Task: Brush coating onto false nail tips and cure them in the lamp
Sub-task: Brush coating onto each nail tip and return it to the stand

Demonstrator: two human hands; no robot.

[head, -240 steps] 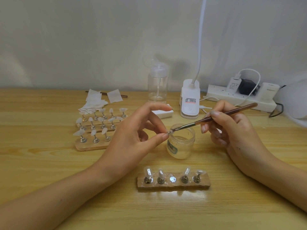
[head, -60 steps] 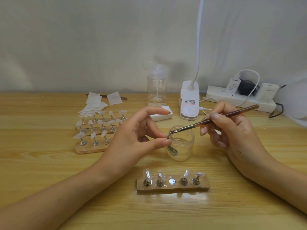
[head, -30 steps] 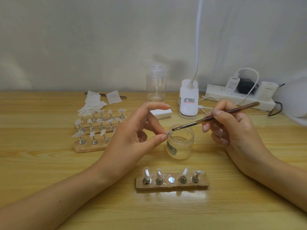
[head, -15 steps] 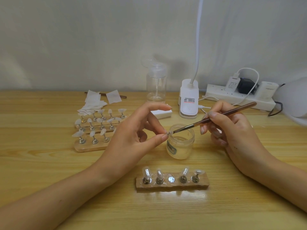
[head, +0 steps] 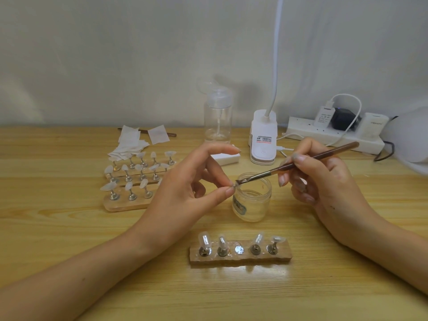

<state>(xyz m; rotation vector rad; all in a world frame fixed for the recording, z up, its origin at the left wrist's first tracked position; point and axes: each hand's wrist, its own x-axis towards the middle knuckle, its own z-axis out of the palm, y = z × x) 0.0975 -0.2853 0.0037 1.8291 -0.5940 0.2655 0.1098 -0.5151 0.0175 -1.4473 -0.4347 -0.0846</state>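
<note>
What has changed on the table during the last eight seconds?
Very little. The right hand only shifted the brush slightly, in small strokes over the nail tip that the left hand pinches near the jar. Both grips stayed as they were; the jar and the near holder strip did not move.

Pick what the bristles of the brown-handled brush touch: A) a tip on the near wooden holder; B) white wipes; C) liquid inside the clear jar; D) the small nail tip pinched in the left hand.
D: the brown-handled brush, held by the right hand, meets the small translucent nail tip the left hand pinches.
</note>
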